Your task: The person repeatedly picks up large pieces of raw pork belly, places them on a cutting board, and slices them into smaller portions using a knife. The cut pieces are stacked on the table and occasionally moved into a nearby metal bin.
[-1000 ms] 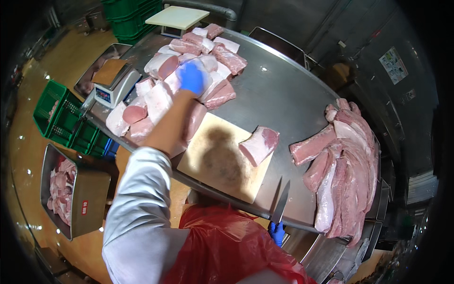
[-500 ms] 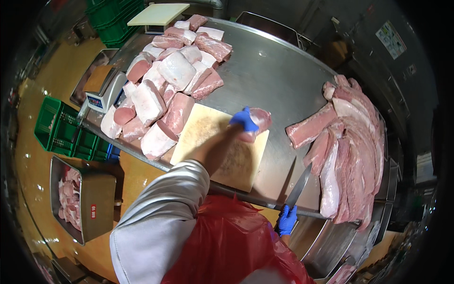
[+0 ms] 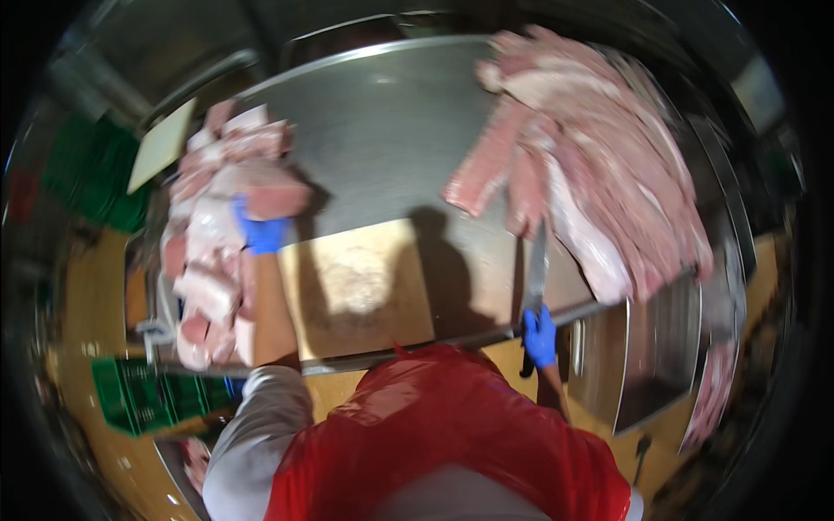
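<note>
Left hand (image 3: 261, 230): blue-gloved, clasped on a thick pink meat chunk (image 3: 276, 191), its fingers partly hidden behind the meat. The chunk sits at the right side of the heap of cut pieces (image 3: 208, 291); whether it touches them, I cannot tell.

Right hand (image 3: 539, 336): blue-gloved, closed round the dark handle of a long knife (image 3: 537, 273). Blade points away from the wearer, tip just beside a strip's end; contact unclear.

Cutting board (image 3: 356, 278): cream, bare, shadowed, at the near edge of the steel table (image 3: 373, 130), between heap and knife.

Long meat strips (image 3: 599, 165): one broad pile, side by side, at the table's right end.

Red apron (image 3: 434, 425): glossy, on the wearer, over white clothing.

Green crates (image 3: 139, 395): on the floor, lower left.

Pale board (image 3: 163, 146): beyond the heap, far left, blurred
</note>
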A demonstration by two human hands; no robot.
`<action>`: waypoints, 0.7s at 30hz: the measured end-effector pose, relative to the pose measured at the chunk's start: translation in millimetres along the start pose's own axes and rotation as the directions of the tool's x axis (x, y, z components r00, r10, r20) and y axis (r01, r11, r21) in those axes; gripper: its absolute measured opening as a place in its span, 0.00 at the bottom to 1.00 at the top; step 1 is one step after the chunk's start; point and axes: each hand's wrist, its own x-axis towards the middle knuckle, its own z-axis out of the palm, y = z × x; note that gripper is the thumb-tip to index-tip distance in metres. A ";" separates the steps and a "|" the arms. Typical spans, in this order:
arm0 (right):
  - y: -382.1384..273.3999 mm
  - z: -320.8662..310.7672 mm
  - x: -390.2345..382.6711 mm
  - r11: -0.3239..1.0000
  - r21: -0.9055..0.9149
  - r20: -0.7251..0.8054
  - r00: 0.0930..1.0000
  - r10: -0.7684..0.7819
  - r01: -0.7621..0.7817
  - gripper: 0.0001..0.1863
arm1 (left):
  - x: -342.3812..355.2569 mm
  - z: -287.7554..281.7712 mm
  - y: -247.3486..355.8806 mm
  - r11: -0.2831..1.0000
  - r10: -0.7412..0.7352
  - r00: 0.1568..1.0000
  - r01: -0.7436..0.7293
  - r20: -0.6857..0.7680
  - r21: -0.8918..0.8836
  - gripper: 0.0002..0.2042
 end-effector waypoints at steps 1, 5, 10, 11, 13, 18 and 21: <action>31.8 -5.7 9.3 0.992 -0.047 -0.056 0.991 -0.118 0.116 0.17 | 27.0 -0.6 20.6 0.992 -0.002 0.999 -0.003 -0.044 -0.127 0.28; 41.1 -25.8 1.0 1.000 -0.017 -0.090 0.996 -0.016 0.014 0.19 | 112.2 13.0 64.0 0.632 0.661 0.624 -0.161 -0.418 0.758 0.41; 46.8 -28.9 -11.0 0.986 0.150 -0.157 0.983 0.096 -0.072 0.15 | 120.8 62.3 -170.4 -0.263 0.199 0.886 -0.364 0.419 0.893 0.25; 45.8 -38.0 -17.9 0.973 0.157 -0.151 0.969 0.195 -0.171 0.13 | 72.8 121.6 -245.9 -0.224 0.054 0.826 -0.538 0.561 0.813 0.25; 20.3 -51.8 -17.2 0.969 0.143 -0.172 0.959 0.224 -0.201 0.12 | 11.7 207.2 -323.8 -0.106 -0.277 0.835 -0.518 0.475 0.849 0.26; 64.0 -80.0 -26.9 0.979 0.118 -0.327 0.924 0.198 -0.168 0.13 | -31.8 358.6 -458.9 0.188 -0.443 0.240 -0.917 0.864 0.351 0.37; 66.0 -106.5 -42.8 0.969 0.123 -0.421 0.873 0.248 -0.216 0.14 | -35.1 450.9 -527.7 0.058 -0.576 0.103 -0.984 0.811 0.167 0.49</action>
